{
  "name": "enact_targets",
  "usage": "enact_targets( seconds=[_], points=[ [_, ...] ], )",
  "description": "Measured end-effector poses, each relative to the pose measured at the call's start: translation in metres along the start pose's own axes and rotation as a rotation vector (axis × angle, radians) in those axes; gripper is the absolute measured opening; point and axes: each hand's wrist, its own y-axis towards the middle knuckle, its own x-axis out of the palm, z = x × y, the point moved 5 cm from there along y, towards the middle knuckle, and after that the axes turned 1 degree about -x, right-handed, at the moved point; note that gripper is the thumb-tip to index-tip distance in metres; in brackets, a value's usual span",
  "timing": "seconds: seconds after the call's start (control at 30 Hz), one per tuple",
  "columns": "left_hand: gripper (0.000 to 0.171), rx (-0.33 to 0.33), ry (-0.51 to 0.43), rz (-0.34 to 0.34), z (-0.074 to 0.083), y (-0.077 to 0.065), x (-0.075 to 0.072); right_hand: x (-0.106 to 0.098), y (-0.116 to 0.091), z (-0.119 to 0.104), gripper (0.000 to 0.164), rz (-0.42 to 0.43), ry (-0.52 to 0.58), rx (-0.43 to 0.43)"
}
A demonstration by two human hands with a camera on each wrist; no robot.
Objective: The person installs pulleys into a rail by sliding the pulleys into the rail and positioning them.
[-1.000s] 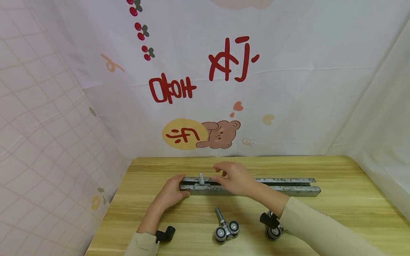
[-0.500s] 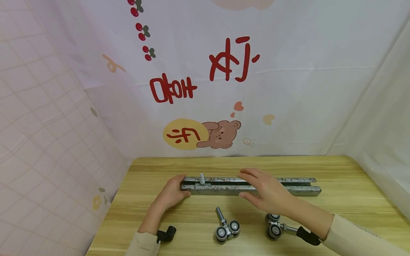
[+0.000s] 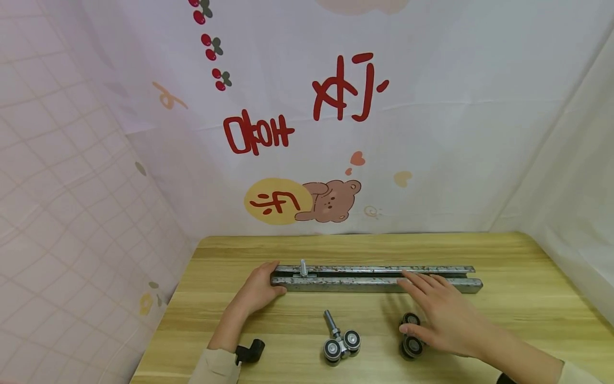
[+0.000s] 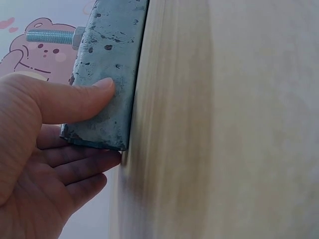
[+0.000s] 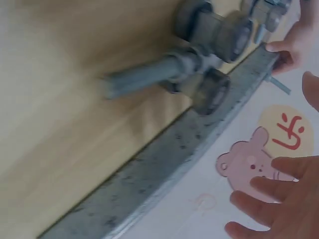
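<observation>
A long grey metal channel rail (image 3: 345,285), slotted along its top, lies across the table. My left hand (image 3: 259,288) grips its left end, the thumb on the front face in the left wrist view. Out of the slot near that end stands a threaded bolt (image 4: 52,37) with a nut; whatever it joins inside the rail is hidden. My right hand (image 3: 446,314) hovers with spread fingers above a roller trolley (image 3: 411,341), holding nothing. The trolley's bolt (image 5: 142,77) is hidden by the hand in the head view. A second roller trolley (image 3: 340,346) lies left of it.
The wooden table (image 3: 230,250) meets a printed white cloth backdrop (image 3: 431,160) behind the rail. Cloth walls also stand at the left and right sides. A black wrist camera (image 3: 250,351) sits on the left wrist.
My right hand has moved away from the bolt in the rail, rightward and toward the near side, and is now over the right trolley. The left hand keeps its place on the rail.
</observation>
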Motion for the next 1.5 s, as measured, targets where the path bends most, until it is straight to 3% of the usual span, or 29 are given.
enact_targets(
  seconds=[0.27,0.6,0.9,1.1,1.5],
  points=[
    [0.077,0.000,0.001,-0.003,0.001,0.000,0.002,0.014,-0.039,0.018,0.088,-0.051,-0.051,0.098],
    [0.078,-0.003,-0.002,0.008,0.001,-0.001,0.000,0.023,-0.061,0.027,0.072,-0.020,-0.083,0.051],
    [0.078,0.005,-0.006,0.011,0.000,0.000,-0.001,0.029,-0.069,0.028,0.032,-0.158,0.114,0.053],
    [0.078,0.007,-0.003,0.010,-0.001,0.000,0.000,0.036,-0.072,0.029,0.028,-0.231,0.232,0.083],
    [0.077,0.006,-0.006,0.011,0.000,-0.001,-0.001,0.031,-0.072,0.029,0.026,-0.193,0.291,0.069]
  ],
)
